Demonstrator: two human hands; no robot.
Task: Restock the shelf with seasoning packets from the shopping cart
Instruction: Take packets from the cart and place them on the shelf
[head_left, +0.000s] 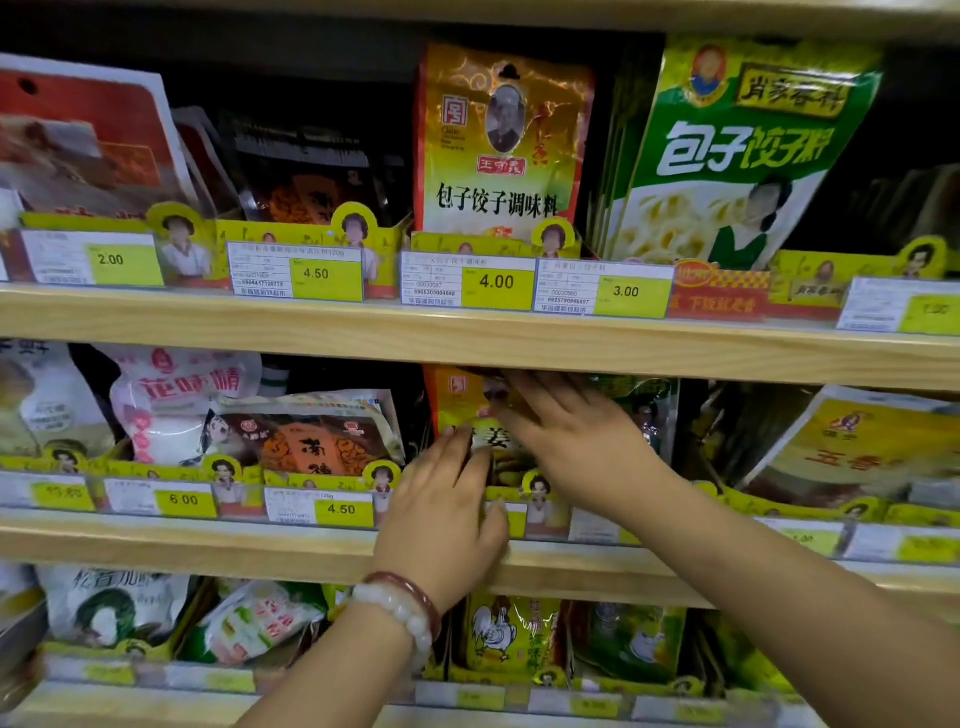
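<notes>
A yellow-and-gold seasoning packet (457, 400) stands upright in a slot on the middle wooden shelf (208, 551). My right hand (576, 441) lies flat against the packet's front with straight fingers reaching up to its top edge. My left hand (447, 509), with bead bracelets on the wrist, touches the packet's lower left side, thumb down by the price-tag rail. Both hands hide most of the packet. The shopping cart is out of view.
The upper shelf (467, 338) carries a gold packet (498, 145), a green packet (727, 156) and price tags. Brown packets (311, 441) lie left of my hands, yellow ones (857, 447) to the right. The lower shelf holds rooster packets (509, 634).
</notes>
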